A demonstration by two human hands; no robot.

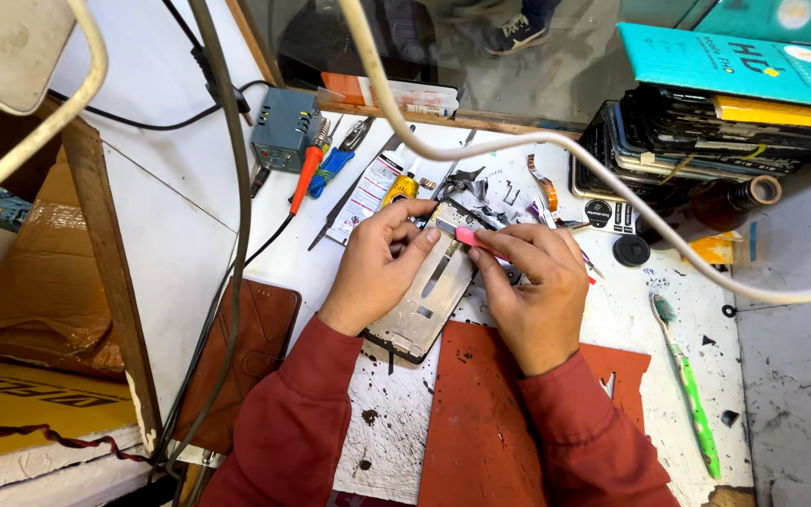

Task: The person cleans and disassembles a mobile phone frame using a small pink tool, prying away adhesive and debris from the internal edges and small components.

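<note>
An opened phone frame [424, 305] lies tilted on the white workbench [631, 319], its metal inner side facing up. My left hand [375, 266] grips its left edge and upper end, fingers curled over the top. My right hand [535, 282] holds a small pink-handled tool [469, 236] with its tip against the upper part of the frame. Both sleeves are dark red. The frame's lower end rests by a red-brown mat [485, 413].
A green toothbrush [689, 385] lies at the right. A stack of phone parts and boxes [706, 131] sits at the back right. An orange-handled soldering iron [305, 178], tweezers, a blue unit [283, 127] and a brown case [246, 343] are at the left. White cables cross overhead.
</note>
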